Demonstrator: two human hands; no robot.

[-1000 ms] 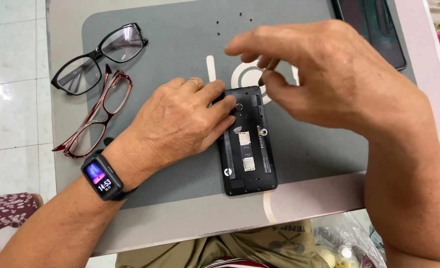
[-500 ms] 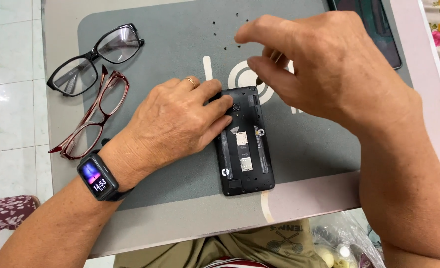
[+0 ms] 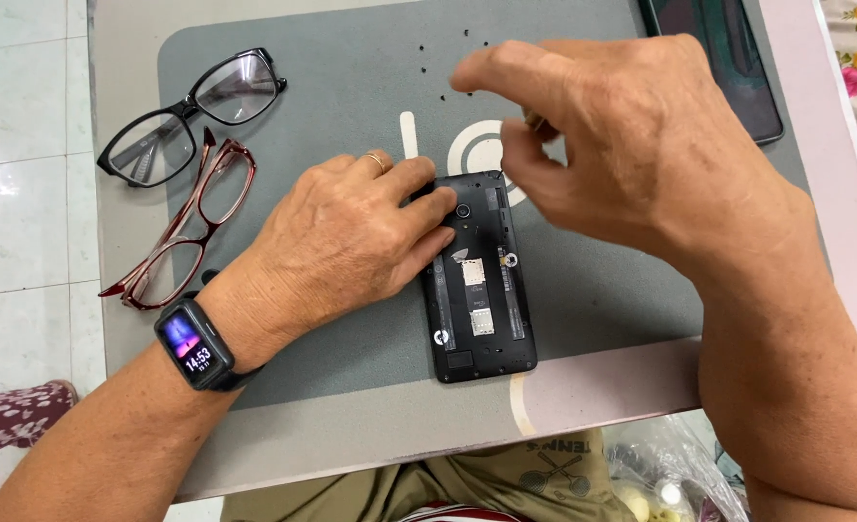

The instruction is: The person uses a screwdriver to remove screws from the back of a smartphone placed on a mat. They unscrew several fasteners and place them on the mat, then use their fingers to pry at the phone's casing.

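Since the earlier frame the right hand [image 3: 641,145] has lifted slightly off the black, back-cover-less smartphone [image 3: 477,280] and now hovers above its top end, thumb and forefinger pinched together; whether anything tiny sits between them I cannot tell. Its other fingers are loosely curled. That phone lies face down on the grey rubber mat [image 3: 351,87], near the front edge of the pale worktop [image 3: 351,435], its open back showing a round camera lens, two silvery card slots and a small screw by the right rim. Resting flat, the left hand [image 3: 351,242] presses its fingertips against the phone's upper left corner, fingers spread and gripping nothing; a dark smartwatch [image 3: 194,343] is on its wrist. Black-framed glasses [image 3: 191,116] and red-framed glasses [image 3: 191,227] lie on the mat to the left, touching each other.
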